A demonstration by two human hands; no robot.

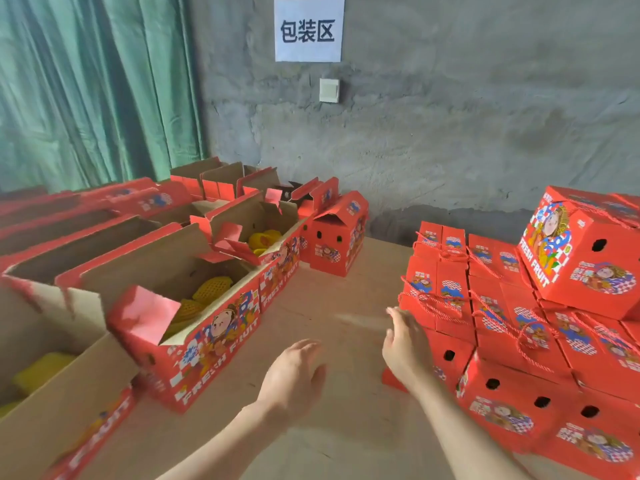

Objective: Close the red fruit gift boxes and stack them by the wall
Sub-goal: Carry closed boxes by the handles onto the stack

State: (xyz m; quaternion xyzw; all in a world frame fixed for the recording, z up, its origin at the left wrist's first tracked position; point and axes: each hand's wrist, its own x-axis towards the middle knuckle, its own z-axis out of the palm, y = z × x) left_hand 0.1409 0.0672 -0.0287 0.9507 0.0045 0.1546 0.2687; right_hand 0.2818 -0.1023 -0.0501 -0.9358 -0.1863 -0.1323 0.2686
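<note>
Several open boxes: red printed cardboard fruit gift boxes [194, 327], flaps up, in rows along the left of the pale wooden table top [339, 299].
Contents: yellow foam-netted fruit [211, 287] lying inside the nearest ones.
Closed stack: red shut gift boxes with red cord handles [502, 323], piled at the right and reaching back near the grey concrete wall [450, 116]; one larger-looking shut box [585, 251] sitting on top.
Left hand [294, 379]: fingers spread and relaxed, nothing held, over bare table near the closest open box.
Right hand [405, 348]: flat and loose, nothing held, just beside the closed stack; contact not clear through blur.
Step in hand: judged to be between boxes, with none being carried.
Next move: likely a reach left to the nearest open box, side flaps folded in, top halves brought together, then a two-handed carry to the stack.
Box print: "FRESH FRUIT" in white, beside a cartoon figure.
White paper sign [308, 29]: "包装区" in black, on the wall.
Further out: white wall switch [329, 90] under the sign; green curtain [86, 88] at the left.
</note>
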